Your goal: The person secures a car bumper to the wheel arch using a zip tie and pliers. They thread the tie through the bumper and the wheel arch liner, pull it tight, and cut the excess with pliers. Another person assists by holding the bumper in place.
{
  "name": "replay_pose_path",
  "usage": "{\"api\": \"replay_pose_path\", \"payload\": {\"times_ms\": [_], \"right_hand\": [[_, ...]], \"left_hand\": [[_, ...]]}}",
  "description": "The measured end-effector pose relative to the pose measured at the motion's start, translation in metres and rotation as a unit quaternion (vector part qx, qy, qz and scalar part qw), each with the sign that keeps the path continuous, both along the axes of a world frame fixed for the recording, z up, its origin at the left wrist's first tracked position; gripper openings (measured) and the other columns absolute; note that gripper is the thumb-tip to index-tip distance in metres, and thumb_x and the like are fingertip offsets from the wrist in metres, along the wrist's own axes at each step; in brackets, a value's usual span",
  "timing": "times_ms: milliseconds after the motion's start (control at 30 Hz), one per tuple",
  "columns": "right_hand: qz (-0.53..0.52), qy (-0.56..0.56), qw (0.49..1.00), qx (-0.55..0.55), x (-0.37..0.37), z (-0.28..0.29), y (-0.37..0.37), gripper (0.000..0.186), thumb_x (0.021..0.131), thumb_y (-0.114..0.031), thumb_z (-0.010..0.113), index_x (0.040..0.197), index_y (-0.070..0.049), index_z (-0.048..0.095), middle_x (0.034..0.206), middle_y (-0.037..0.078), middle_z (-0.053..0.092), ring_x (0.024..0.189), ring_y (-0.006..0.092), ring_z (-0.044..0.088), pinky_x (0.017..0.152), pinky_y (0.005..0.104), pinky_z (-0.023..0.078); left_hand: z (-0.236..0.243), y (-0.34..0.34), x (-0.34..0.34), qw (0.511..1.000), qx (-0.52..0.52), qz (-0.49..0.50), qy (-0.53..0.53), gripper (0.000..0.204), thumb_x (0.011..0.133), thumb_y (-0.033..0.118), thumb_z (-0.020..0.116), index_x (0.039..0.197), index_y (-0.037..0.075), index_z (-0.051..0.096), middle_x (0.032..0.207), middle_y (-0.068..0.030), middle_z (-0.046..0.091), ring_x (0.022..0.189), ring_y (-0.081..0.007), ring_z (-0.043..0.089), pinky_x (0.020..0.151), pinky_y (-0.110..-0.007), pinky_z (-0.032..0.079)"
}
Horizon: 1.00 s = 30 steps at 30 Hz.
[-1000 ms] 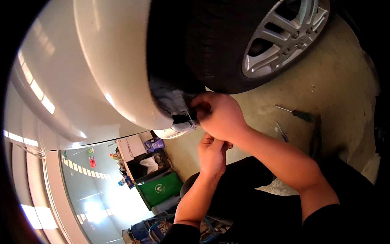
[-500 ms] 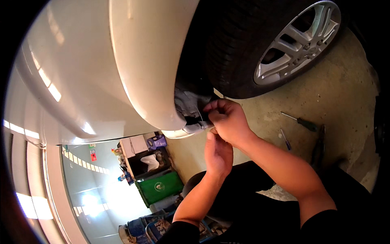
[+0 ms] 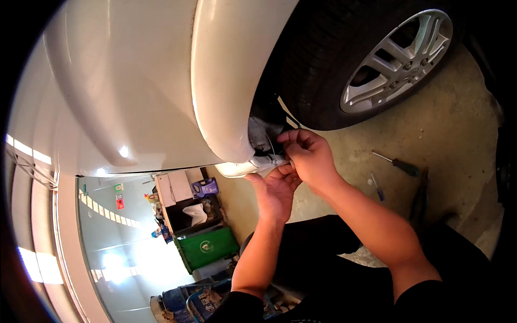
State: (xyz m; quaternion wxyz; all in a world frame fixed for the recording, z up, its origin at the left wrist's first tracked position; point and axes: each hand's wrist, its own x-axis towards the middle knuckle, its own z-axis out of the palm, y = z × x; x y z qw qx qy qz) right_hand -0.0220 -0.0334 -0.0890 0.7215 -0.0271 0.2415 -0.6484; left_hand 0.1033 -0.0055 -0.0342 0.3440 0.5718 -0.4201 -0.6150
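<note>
“White bodywork (image 3: 134, 81) fills the left side. Where are the hands busy?”

“At its lower corner, where a dark grey liner (image 3: 264, 128) sits between the body edge and the tyre (image 3: 318, 70).”

“How are they held?”

“The left hand (image 3: 272, 195) is palm up, thumb spread away from loosely curled fingers, just below the pale sill end (image 3: 235, 169), perhaps to steady it. The right hand (image 3: 309, 156) has thumb and fingertips close together at the liner, suiting fine work; whether they pinch anything, I cannot tell in that shadow.”

“And the tools?”

“A long screwdriver (image 3: 405, 168) and a smaller screwdriver (image 3: 380, 194) lie on the floor (image 3: 355, 153), presumably for easy reach.”
</note>
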Motion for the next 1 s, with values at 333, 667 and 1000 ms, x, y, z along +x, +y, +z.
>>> {"api": "replay_pose_path", "payload": {"times_ms": [333,667,1000], "right_hand": [[0.030,-0.031,0.999,0.004,-0.005,0.000,0.000,0.016,0.093,0.001,0.057,0.105,0.000,0.068,0.076,-0.001,0.057,0.062,0.0054,0.045,0.055,0.0231,0.035],[0.023,-0.037,0.999,0.004,0.006,-0.001,0.008,0.016,0.098,-0.004,0.056,0.109,-0.002,0.068,0.079,-0.002,0.059,0.064,0.0051,0.046,0.058,0.0222,0.037],[-0.006,0.001,1.000,-0.006,0.005,0.001,0.008,0.014,0.099,-0.006,0.057,0.107,-0.003,0.068,0.079,-0.002,0.058,0.064,0.0051,0.046,0.058,0.0215,0.037]], "left_hand": [[0.021,0.002,0.004,0.986,-0.076,0.081,-0.122,0.078,0.101,0.073,0.036,0.089,0.001,0.066,0.096,-0.0105,0.069,0.085,-0.0252,0.061,0.083,-0.038,0.048],[0.057,-0.001,-0.018,0.987,0.120,0.064,0.088,0.092,0.090,0.086,0.040,0.100,-0.001,0.070,0.101,-0.0149,0.072,0.078,-0.0277,0.065,0.073,-0.037,0.051],[0.064,0.001,-0.034,0.980,0.125,0.104,0.111,0.078,0.092,0.078,0.047,0.094,0.003,0.068,0.092,-0.0105,0.068,0.078,-0.0226,0.060,0.074,-0.035,0.048]]}}
